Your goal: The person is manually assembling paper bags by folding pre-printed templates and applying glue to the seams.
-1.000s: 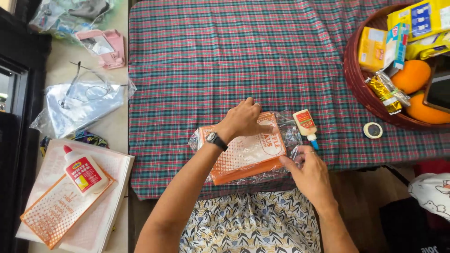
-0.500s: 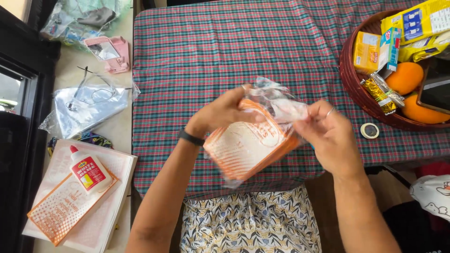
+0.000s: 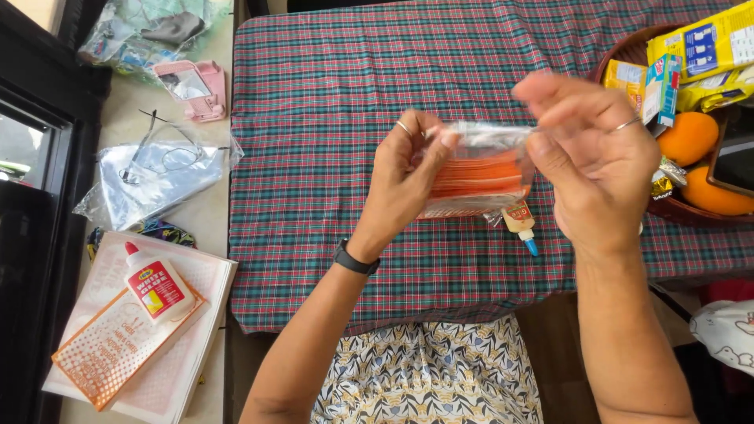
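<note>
Holding a clear plastic packet of orange sheets [image 3: 481, 174] up above the plaid tablecloth [image 3: 330, 94]: left hand [image 3: 404, 177] clamped on its left end, right hand [image 3: 593, 153] pinching the top right corner, fingers closed on the film. Seemingly at the opening step; calls for a firm pinch on both sides of the seal. Just beneath, one small glue bottle [image 3: 520, 224]. Further out, one large glue bottle [image 3: 157, 284] on papers at left, one basket [image 3: 620, 55] with two oranges [image 3: 688, 137].
</note>
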